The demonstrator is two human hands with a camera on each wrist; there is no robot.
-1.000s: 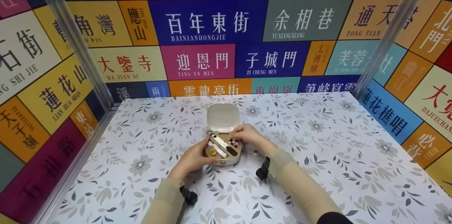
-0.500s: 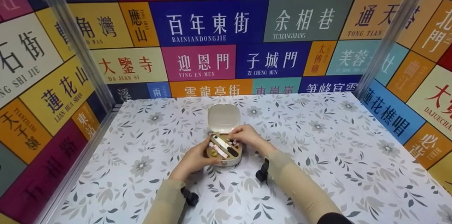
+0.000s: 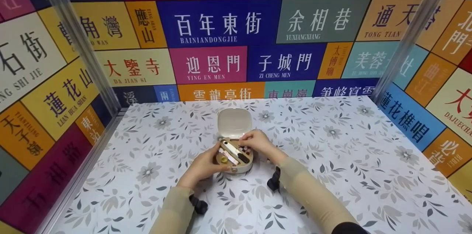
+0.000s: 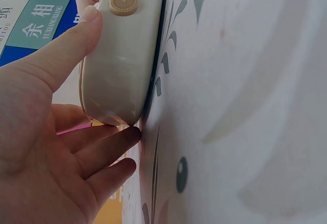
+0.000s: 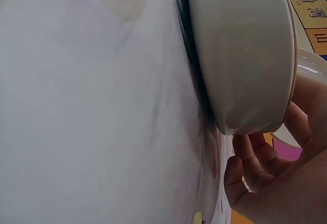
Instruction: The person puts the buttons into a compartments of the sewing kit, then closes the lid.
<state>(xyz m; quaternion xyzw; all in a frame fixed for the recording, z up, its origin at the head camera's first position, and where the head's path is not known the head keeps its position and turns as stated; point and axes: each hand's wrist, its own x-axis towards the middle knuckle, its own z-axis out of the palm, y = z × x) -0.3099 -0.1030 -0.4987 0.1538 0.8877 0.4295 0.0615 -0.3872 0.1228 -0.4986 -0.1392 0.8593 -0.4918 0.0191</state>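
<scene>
A small beige case sits mid-table on the flowered cloth, its lid standing open at the back. Inside lie a white-and-black stick, a pink strip, a yellow round piece and small dark red spools. My left hand grips the case's left side, thumb on the front wall near a round button. The left wrist view shows the case between thumb and fingers. My right hand reaches in from the right, fingertips bunched over the spools. Whether they pinch one is hidden. The case fills the right wrist view.
Colourful sign-covered walls close in the table on the left, back and right, with metal posts at the back corners. Black wrist cameras hang under both sleeves. A tiny pale object lies on the cloth by my right hand.
</scene>
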